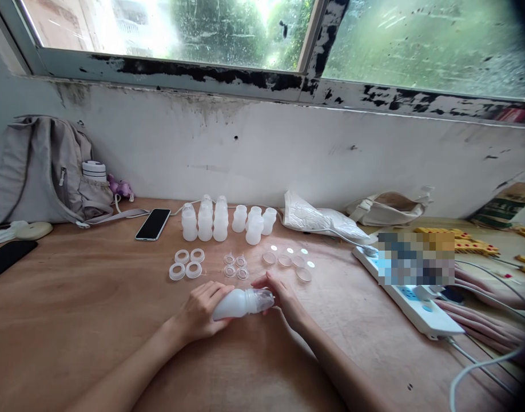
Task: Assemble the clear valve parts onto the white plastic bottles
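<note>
A frosted white baby bottle [231, 304] with a clear cap [261, 300] lies on its side just above the wooden table. My left hand [205, 309] is wrapped round the bottle's body. At the other end, my right hand [283, 298] has its fingers curled about the clear cap. Beyond my hands, several white collar rings [194, 269] lie at the left, several clear silicone nipples [242, 273] in the middle, and several clear domed caps with small white discs [303, 274] at the right.
Behind these stand capped bottles [205, 223] and uncapped bottles [254, 229]. A phone [153, 224], a backpack [48, 166], a plastic packet [318, 217] and a white belt bag [389, 209] lie near the wall. A power strip [408, 297] with cables is at the right.
</note>
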`<state>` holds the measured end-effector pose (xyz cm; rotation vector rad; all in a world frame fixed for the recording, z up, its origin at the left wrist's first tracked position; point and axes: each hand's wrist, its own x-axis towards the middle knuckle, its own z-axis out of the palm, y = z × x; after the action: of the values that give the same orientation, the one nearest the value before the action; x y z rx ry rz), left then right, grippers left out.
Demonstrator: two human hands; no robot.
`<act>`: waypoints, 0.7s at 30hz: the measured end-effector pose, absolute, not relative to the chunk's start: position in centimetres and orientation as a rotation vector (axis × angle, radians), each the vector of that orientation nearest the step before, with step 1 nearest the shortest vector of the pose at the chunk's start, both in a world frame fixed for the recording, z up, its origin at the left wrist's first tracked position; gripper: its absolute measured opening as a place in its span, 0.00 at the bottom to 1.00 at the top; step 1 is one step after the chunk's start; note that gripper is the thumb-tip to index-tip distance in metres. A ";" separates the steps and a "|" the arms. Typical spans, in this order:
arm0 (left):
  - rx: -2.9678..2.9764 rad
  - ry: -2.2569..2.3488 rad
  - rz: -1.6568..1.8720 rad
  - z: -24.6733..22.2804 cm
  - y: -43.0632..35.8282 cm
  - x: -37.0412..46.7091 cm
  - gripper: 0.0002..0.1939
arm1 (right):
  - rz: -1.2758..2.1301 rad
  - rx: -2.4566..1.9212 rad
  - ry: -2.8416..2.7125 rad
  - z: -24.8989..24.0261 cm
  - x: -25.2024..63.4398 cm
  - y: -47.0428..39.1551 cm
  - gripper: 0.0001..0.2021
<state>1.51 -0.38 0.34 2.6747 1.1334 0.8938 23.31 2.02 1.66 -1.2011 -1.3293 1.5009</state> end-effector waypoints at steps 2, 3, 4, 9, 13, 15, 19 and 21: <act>2.684 1.090 0.889 0.3 -0.5 1.6 0.26 | 1.647 -1.122 -1.241 1.9 22.9 1.7 0.25; 2.686 1.070 0.888 0.3 -0.6 1.6 0.26 | 1.720 -1.088 -1.213 2.0 22.7 1.5 0.25; 2.687 1.053 0.883 0.2 -0.7 1.6 0.26 | 1.781 -1.065 -1.194 2.1 22.5 1.3 0.25; 2.648 1.004 0.886 0.3 -1.2 1.6 0.27 | 1.785 -1.048 -1.211 1.7 21.7 0.6 0.23; 2.614 0.955 0.936 0.2 -1.6 1.9 0.27 | 1.657 -1.027 -1.353 1.1 21.5 0.3 0.19; 2.631 0.952 0.955 0.0 -1.8 2.1 0.27 | 1.594 -1.002 -1.421 1.1 21.5 0.1 0.17; 2.693 0.950 0.978 -0.1 -1.9 2.4 0.28 | 1.551 -0.957 -1.462 1.2 21.5 0.1 0.16; 2.713 0.942 0.978 -0.2 -1.8 2.4 0.27 | 1.563 -0.957 -1.456 1.2 21.5 0.1 0.15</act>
<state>2.44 -1.81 -0.19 2.7126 0.9425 0.9778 21.49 0.09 1.22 -0.9567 -1.4556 1.5627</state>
